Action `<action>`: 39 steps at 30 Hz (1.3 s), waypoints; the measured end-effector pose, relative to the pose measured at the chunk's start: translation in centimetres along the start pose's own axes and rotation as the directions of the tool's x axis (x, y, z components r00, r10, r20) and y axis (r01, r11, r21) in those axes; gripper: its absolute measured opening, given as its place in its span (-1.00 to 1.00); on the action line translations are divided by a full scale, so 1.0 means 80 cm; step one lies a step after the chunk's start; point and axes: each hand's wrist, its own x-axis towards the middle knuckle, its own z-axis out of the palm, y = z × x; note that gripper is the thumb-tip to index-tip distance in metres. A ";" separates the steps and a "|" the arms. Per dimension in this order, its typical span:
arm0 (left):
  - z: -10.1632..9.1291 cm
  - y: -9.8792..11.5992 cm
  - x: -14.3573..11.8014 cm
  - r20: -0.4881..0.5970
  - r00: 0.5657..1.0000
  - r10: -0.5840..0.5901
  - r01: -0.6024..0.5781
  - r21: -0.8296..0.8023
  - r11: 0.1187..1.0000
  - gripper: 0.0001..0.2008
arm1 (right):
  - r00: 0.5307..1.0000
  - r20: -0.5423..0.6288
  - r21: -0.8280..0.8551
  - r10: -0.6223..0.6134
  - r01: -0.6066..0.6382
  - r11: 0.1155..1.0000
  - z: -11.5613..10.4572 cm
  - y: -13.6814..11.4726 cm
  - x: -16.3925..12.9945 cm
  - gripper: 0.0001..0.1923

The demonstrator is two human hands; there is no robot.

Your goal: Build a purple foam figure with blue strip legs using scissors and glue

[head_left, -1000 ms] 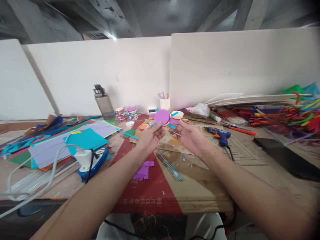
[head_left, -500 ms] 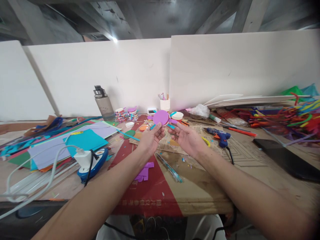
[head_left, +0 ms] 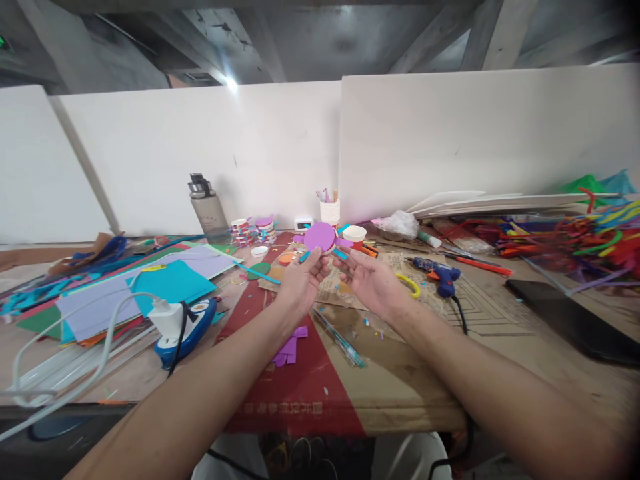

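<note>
A round purple paper disc [head_left: 320, 237] with purple and blue paper strips sticking out around its edge is held up over the middle of the table. My left hand [head_left: 306, 275] pinches the disc's lower edge between thumb and fingers. On the other side, my right hand [head_left: 369, 279] has its fingertips closed on a short blue paper strip [head_left: 341, 254] that juts from the disc. The disc's underside is mostly hidden. Below my hands lie a teal pen [head_left: 350, 351] and a pile of purple paper strips [head_left: 287, 350].
Stacked paper pieces [head_left: 265, 229], a bottle [head_left: 206, 208] and a pen cup [head_left: 330, 209] stand at the back. To the right are a blue glue gun [head_left: 440, 275], yellow-handled scissors [head_left: 411, 285] and a black phone [head_left: 570, 320]. Coloured sheets [head_left: 175, 287] and a power strip [head_left: 187, 337] lie left.
My right fingers have drawn in slightly around the blue strip. The purple disc has shifted a little to the left; my left hand keeps its pinch.
</note>
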 end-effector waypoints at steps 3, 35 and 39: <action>0.000 -0.001 0.000 -0.011 1.000 0.004 -0.004 -0.019 1.000 -0.87 | 1.000 -0.001 0.008 -0.002 0.002 1.000 0.002 0.001 0.000 -0.76; -0.011 0.021 0.012 0.050 0.999 0.013 -0.014 0.011 1.000 -0.91 | 0.997 0.059 0.184 0.057 -0.067 0.981 0.002 -0.006 -0.006 -0.75; -0.011 0.016 0.011 0.072 0.997 -0.017 0.015 0.027 1.000 -0.90 | 0.997 0.076 0.145 0.029 -0.040 0.989 0.005 -0.007 -0.007 -0.78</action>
